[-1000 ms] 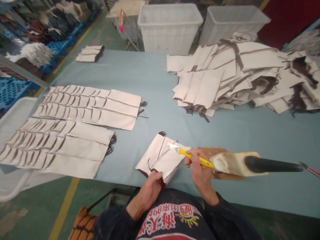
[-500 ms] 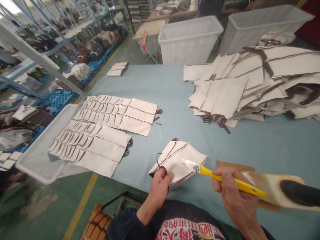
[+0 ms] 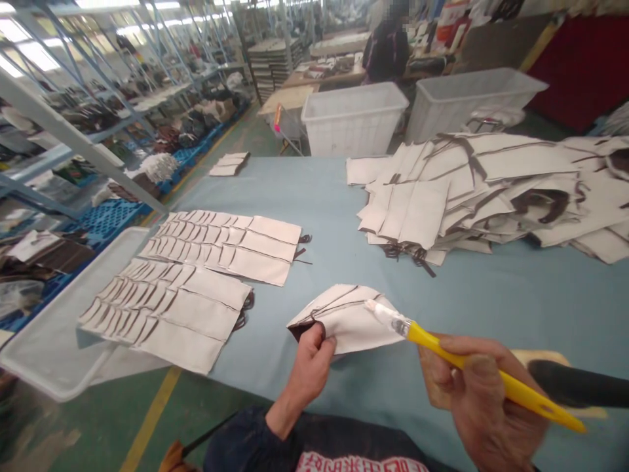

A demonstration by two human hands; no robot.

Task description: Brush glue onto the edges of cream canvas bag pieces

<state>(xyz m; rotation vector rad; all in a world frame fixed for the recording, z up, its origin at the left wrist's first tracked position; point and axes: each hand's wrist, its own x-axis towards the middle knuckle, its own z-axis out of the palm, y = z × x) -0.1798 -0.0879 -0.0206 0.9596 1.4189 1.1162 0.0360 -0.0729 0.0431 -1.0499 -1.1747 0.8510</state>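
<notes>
My left hand [image 3: 310, 357] pinches the near left edge of a cream fabric piece [image 3: 361, 328] with dark brown seams, lifting it so that its brown underside shows. A dark cord loops beside the thumb. In my right hand [image 3: 484, 393] is a paintbrush [image 3: 442, 347] with a yellow handle; its white-coated bristles are over the right part of the piece, and I cannot tell whether they touch it. Behind that hand, partly hidden, lies a pale board with a black-handled tool [image 3: 574, 382] on it.
On the blue-grey table [image 3: 314, 190], overlapping rows of cream pieces [image 3: 196, 288] lie at the left. A large heap of them [image 3: 417, 210] is at the right, and a small stack [image 3: 228, 164] at the far edge. Beyond stand white bins [image 3: 354, 118] and a person [image 3: 386, 49].
The view has tilted up. My right hand with the paintbrush has come nearer the camera, and my left hand has folded the near left edge of the piece up more, baring its brown underside.
</notes>
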